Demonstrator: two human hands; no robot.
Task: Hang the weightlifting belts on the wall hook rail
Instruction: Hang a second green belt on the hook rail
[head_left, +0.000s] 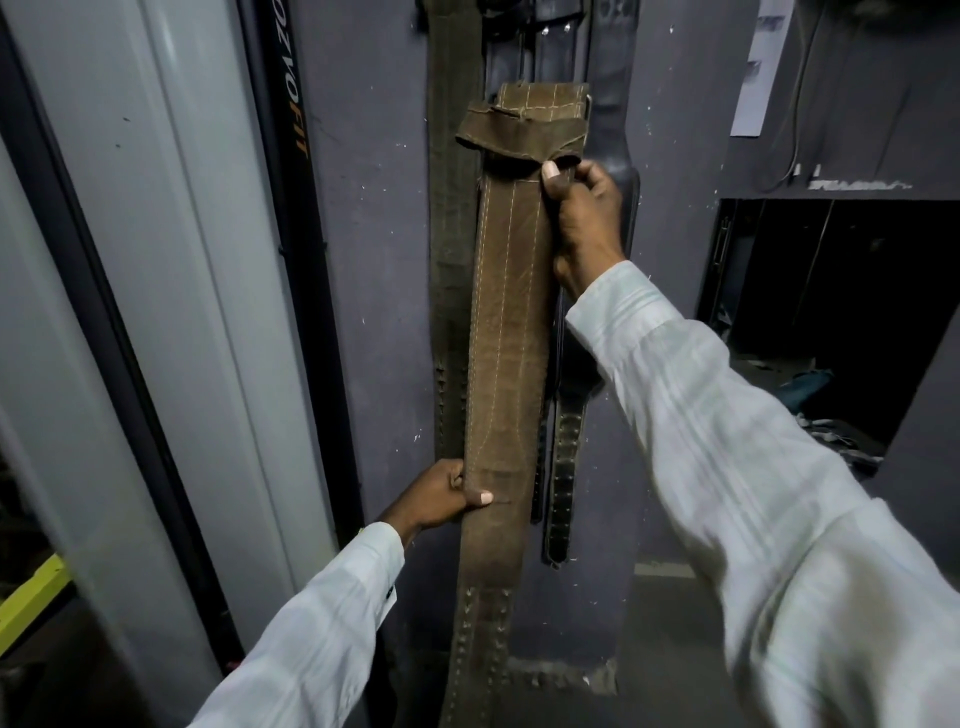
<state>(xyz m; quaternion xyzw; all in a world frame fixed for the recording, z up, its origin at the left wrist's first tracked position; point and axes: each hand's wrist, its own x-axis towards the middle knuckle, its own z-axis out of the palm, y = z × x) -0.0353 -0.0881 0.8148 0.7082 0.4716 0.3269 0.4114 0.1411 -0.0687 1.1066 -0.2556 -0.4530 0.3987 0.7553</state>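
A long brown stitched weightlifting belt (506, 332) stands upright in front of the dark wall, buckle end up. My right hand (584, 218) grips it near the top, thumb against its front just under the loose keeper strap. My left hand (441, 493) grips its left edge lower down, thumb across the front. Behind it an olive belt (449, 218) hangs on the wall at the left, and black belts (566, 467) hang at the right. The hook rail lies at or above the top edge of the view and I cannot make it out.
A white machine column (171, 260) with a black panel (296, 171) stands close on the left. To the right is a dark open recess (831, 312) with clutter inside. A paper sheet (763, 67) is stuck on the wall at upper right.
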